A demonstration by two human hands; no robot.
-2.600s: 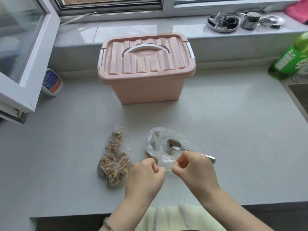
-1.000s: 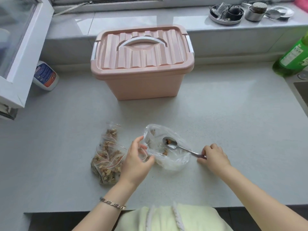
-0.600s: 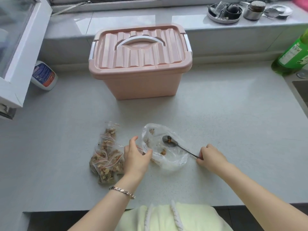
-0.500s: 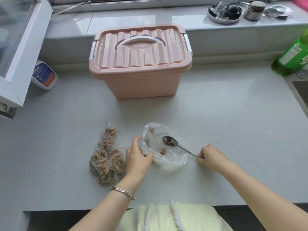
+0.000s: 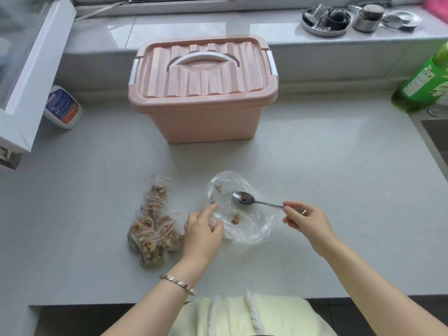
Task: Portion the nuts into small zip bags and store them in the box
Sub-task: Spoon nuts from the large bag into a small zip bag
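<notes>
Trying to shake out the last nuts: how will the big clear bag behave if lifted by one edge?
Probably floppy: the clear plastic bag lies crumpled flat on the countertop. Likely very light, holding only a few nut crumbs, so a push may just slide it. The spoon, pinched by the right hand, overlaps it and could drag it.

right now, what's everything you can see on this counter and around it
storage box: one, pink, lid shut, back of counter
zip bags of nuts: pile, count unclear, clear, front left
big bag: one, clear, few nuts inside, front centre
spoon: one, metal, bowl over big bag
white bottle: one, far left
green bottle: one, far right
metal dishes: several, windowsill
bracelet: one, silver, left wrist
left hand: at big bag's left edge
right hand: pinches spoon handle
</notes>
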